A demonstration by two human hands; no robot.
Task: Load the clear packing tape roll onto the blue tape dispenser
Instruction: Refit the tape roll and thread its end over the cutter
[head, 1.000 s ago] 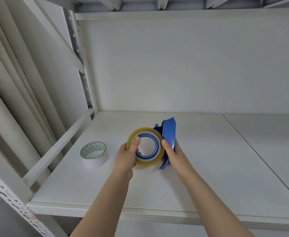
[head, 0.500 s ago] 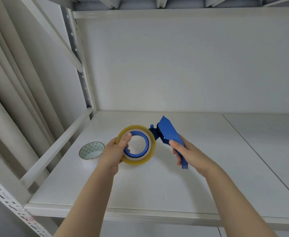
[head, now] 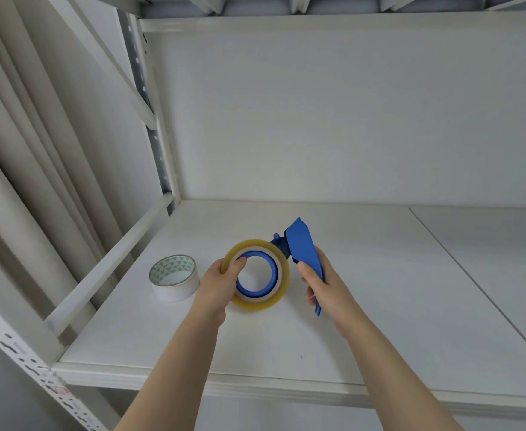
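Observation:
The clear packing tape roll [head: 278, 298], yellowish with a pale core, sits around the blue hub of the blue tape dispenser [head: 302, 244], held above the white shelf. My left hand [head: 216, 283] grips the roll's left rim, thumb hooked over its inner edge. My right hand [head: 323, 284] wraps around the dispenser's blue handle, which slants down toward me. The dispenser's front end is partly hidden behind the roll.
A second roll of white tape [head: 174, 278] with a triangle-patterned core lies flat on the shelf board [head: 379, 321] to the left. A diagonal brace [head: 109, 265] and an upright post [head: 159, 150] bound the left side. A seam in the shelf board runs at the right.
Both hands have stayed on the roll and dispenser. The handle swung from upright to slanting toward me, and the roll has been turned and tilted slightly on the hub.

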